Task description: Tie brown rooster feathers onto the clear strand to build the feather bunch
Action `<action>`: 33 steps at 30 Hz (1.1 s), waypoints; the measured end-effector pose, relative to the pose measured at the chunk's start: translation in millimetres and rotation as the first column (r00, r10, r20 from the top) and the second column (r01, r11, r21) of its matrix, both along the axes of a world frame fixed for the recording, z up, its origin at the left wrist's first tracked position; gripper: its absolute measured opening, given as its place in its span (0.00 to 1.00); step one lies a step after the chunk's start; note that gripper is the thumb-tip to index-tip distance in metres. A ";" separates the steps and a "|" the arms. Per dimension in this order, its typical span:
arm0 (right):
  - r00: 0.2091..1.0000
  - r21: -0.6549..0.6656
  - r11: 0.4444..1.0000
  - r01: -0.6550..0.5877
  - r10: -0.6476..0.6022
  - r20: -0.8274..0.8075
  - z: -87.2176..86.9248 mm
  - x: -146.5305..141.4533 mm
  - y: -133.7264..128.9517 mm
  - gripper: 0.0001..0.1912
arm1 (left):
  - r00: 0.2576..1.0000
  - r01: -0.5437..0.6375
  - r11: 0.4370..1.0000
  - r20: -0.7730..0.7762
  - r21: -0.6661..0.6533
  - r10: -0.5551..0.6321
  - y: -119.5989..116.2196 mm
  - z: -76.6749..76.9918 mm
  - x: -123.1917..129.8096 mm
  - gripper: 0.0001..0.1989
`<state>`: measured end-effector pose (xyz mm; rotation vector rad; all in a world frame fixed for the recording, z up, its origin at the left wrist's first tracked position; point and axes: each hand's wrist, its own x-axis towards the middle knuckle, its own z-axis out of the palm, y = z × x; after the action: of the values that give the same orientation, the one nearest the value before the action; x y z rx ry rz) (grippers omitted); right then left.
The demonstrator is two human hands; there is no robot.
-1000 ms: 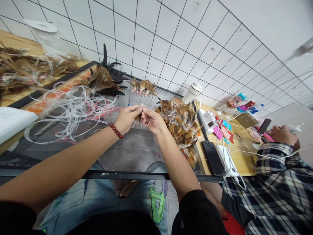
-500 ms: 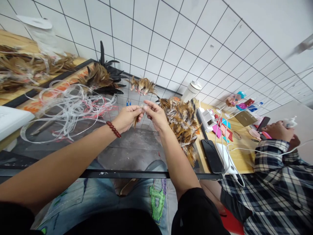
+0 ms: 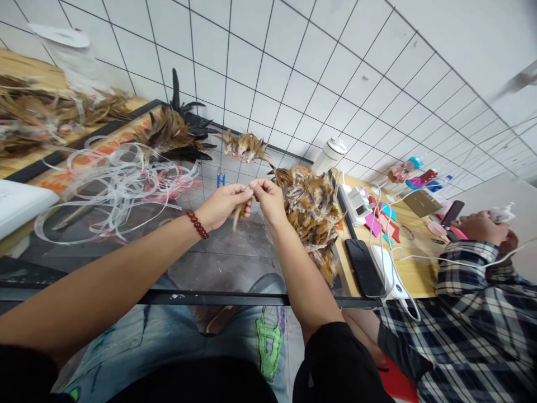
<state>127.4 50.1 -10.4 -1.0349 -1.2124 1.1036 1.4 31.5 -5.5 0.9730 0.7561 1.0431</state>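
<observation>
My left hand, with a red bead bracelet at the wrist, is closed on a small brown feather that hangs below its fingers. Fingertips of my right hand are pinched together against those of my left; what they grip is too small to make out. Just beyond the hands stand small blue snips. A little feather bundle lies farther back. Right of my right hand spreads a large pile of brown feathers. Tangled clear and pink ribbon covers the table's left part.
Black and brown feathers lie at the back left, near a ribbon spool. On the right are a white bottle, a phone, a power strip with cables, and a person in a plaid sleeve.
The fingers of my right hand have curled in from a more extended pose. My left hand has turned slightly, and the feather now hangs lower.
</observation>
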 end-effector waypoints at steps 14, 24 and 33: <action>-0.145 0.408 0.899 0.159 -0.388 0.910 4.9 41.2 -3.0 0.11 | 0.970 -0.238 0.969 0.036 -0.060 0.240 10.8 -4.4 -3.5 0.11; -0.139 0.391 0.900 0.192 -0.369 0.919 -1.5 39.2 -0.2 0.14 | 0.959 -0.267 0.955 0.064 -0.132 0.277 14.3 -6.4 -5.1 0.11; 0.077 0.244 0.945 0.219 -0.266 0.961 1.8 33.2 3.0 0.14 | 0.953 -0.281 0.948 0.075 -0.148 0.294 13.7 -2.6 -5.7 0.11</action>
<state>160.5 53.1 -8.5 -2.0198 -1.9606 -0.1380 -4.3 45.2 -8.1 0.7023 0.8947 1.2651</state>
